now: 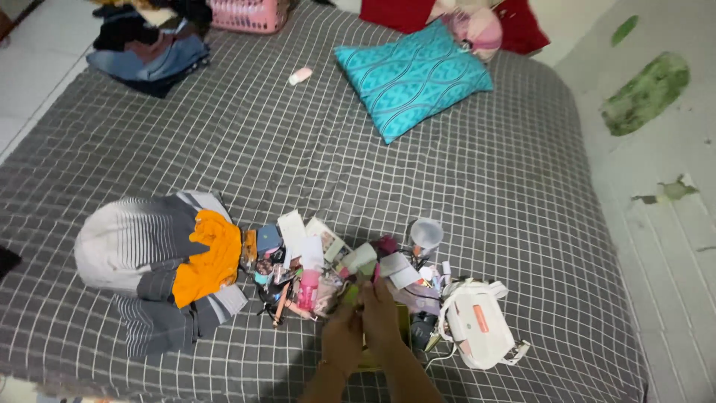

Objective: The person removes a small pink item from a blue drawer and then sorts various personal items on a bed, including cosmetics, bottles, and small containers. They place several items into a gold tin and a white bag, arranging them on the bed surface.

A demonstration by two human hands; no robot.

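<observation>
Small yellow-green item [350, 293] sits at the fingertips of both hands, low centre of the bed, at the near edge of a heap of cosmetics and small packets [321, 265]; too small and blurred to name more closely. Left hand [341, 328] and right hand [382, 317] are pressed together side by side, fingers curled over the item; which hand bears it, cannot tell. Under the wrists, an olive-yellow flat thing [403, 322], partly hidden. In the heap: pink tube [307, 289], white cards [292, 231], clear plastic cup [426, 234] at the far right edge. Just right of the hands, a white pouch with an orange tab [477, 322]. Left of the heap, a striped grey-and-white garment with orange cloth on it [160, 261]. All on a grey checked bedsheet [298, 157]. Well apart, far side: teal pillow [412, 75], pink basket [247, 13], pile of dark clothes [149, 45].
</observation>
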